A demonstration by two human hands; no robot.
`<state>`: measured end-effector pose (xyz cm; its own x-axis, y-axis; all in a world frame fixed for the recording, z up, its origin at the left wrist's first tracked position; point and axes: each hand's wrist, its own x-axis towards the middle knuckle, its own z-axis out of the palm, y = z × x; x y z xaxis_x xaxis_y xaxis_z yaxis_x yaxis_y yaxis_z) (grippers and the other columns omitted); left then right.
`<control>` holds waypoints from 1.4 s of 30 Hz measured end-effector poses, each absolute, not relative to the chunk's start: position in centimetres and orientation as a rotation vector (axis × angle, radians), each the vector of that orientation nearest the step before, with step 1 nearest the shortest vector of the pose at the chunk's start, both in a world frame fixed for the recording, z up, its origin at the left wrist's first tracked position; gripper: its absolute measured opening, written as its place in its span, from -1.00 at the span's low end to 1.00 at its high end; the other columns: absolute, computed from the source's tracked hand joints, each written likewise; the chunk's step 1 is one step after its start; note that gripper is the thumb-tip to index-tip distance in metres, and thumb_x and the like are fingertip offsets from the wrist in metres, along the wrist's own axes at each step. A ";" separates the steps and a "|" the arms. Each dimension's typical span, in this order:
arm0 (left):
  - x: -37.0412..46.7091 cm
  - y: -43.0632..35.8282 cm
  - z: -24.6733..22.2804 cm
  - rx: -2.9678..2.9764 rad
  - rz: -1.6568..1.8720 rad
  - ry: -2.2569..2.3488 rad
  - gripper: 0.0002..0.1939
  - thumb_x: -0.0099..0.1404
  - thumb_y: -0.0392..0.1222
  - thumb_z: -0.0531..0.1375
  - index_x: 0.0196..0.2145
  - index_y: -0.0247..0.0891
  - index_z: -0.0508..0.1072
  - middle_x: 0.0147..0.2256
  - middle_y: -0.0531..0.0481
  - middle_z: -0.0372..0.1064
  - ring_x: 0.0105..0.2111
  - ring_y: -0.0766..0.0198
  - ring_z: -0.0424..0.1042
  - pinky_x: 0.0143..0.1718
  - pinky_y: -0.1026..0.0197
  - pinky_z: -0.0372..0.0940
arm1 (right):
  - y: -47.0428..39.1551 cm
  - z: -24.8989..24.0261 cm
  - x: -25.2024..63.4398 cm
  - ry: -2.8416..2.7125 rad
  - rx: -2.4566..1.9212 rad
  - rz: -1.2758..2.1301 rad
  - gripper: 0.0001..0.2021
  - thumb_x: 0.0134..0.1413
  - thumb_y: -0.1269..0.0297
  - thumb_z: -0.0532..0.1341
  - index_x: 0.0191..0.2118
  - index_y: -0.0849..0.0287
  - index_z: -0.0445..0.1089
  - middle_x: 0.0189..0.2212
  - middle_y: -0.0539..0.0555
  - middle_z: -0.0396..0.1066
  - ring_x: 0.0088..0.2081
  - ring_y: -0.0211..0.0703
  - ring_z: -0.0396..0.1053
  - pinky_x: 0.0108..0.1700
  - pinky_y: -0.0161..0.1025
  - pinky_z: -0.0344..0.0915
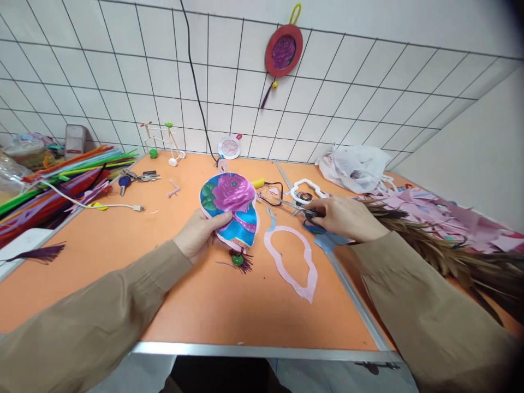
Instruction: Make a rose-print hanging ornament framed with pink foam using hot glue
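The floral pendant is above the tabletop, pinched by the left hand at its eight o'clock edge. At three o'clock, the right hand holds scissors, though exactly how is partly hidden. A pink outline lies at four o'clock, coloured pipe cleaners at nine.

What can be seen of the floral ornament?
The floral ornament looks like glossy printed fabric: a pink flower and green leaves on blue, with pale edging. A pale loop tops it; a green bead and dark purple tassel show below. The left hand grips it over the orange table, thumb across its front, pattern facing the camera.
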<state>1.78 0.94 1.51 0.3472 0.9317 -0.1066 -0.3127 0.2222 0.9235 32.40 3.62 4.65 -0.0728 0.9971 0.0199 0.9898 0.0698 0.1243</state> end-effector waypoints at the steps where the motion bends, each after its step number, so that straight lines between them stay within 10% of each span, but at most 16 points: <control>1: 1.7 1.0 1.5 0.969 1.011 0.796 -0.65 0.04 -0.06 0.43 -0.25 -0.32 0.57 -0.43 -0.18 0.60 -0.55 0.03 0.56 -0.49 0.04 0.52 | 3.6 4.8 32.6 2.238 2.136 0.160 -0.68 0.11 0.26 0.23 -0.01 0.03 0.54 -0.22 0.16 0.56 -0.16 0.12 0.47 -0.29 -0.18 0.23; 10: 1.4 1.2 1.4 1.002 1.066 0.811 -0.70 0.11 -0.08 0.40 -0.26 -0.33 0.56 -0.42 -0.16 0.60 -0.52 0.06 0.58 -0.43 0.08 0.53 | 4.2 3.0 32.9 2.151 2.245 0.185 -0.66 0.16 0.05 0.21 -0.28 0.26 0.55 -0.17 0.44 0.47 -0.13 0.23 0.44 -0.25 -0.09 0.26; 16: 1.9 0.7 1.4 1.029 1.053 0.810 -0.67 0.07 -0.02 0.41 -0.30 -0.32 0.56 -0.48 -0.16 0.58 -0.54 0.03 0.56 -0.46 0.05 0.51 | 5.4 2.2 33.0 2.172 2.210 -0.066 -0.79 0.04 0.12 0.31 -0.38 0.17 0.53 -0.36 0.20 0.53 -0.23 0.06 0.47 -0.30 -0.19 0.28; 21: 2.0 0.6 1.3 1.046 1.044 0.793 -0.65 0.05 0.00 0.43 -0.33 -0.33 0.57 -0.49 -0.16 0.58 -0.57 0.07 0.55 -0.48 0.10 0.50 | 5.3 3.1 34.5 2.250 2.175 -0.483 -0.78 0.08 0.24 0.25 -0.21 0.24 0.55 -0.60 0.05 0.46 -0.47 -0.06 0.44 -0.36 -0.20 0.30; 25: 2.2 0.4 1.3 1.073 1.007 0.800 -0.65 0.05 0.00 0.43 -0.34 -0.35 0.57 -0.48 -0.18 0.58 -0.58 0.07 0.54 -0.52 0.12 0.47 | 4.2 4.4 33.3 2.641 2.349 -0.470 -0.65 0.11 0.08 0.23 -0.11 0.22 0.53 -0.41 0.14 0.54 -0.27 0.02 0.50 -0.19 -0.12 0.37; 32: 1.9 0.4 0.8 1.176 0.900 0.821 -0.57 0.02 0.07 0.45 -0.29 -0.34 0.58 -0.47 -0.16 0.59 -0.53 0.08 0.56 -0.49 0.14 0.47 | 2.3 5.0 24.0 2.541 1.717 -2.350 -0.38 -0.03 -0.33 0.23 -0.30 0.26 0.49 -0.39 0.16 0.53 -0.35 -0.16 0.46 -0.29 -0.25 0.34; 42: 1.5 0.8 1.1 1.224 0.858 0.820 -0.46 -0.03 0.20 0.45 -0.32 -0.37 0.61 -0.43 -0.18 0.59 -0.44 0.11 0.57 -0.37 0.14 0.49 | 3.9 4.6 20.9 2.742 1.926 -2.426 -0.61 -0.26 -0.03 0.46 -0.59 0.20 0.41 -0.62 -0.03 0.31 -0.54 -0.31 0.22 -0.44 -0.28 0.19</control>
<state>1.55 0.78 1.12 0.4507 0.8901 -0.0676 -0.1071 0.1291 0.9858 20.88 3.90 4.63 -0.2097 0.9685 0.1343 -0.0153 0.1341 -0.9909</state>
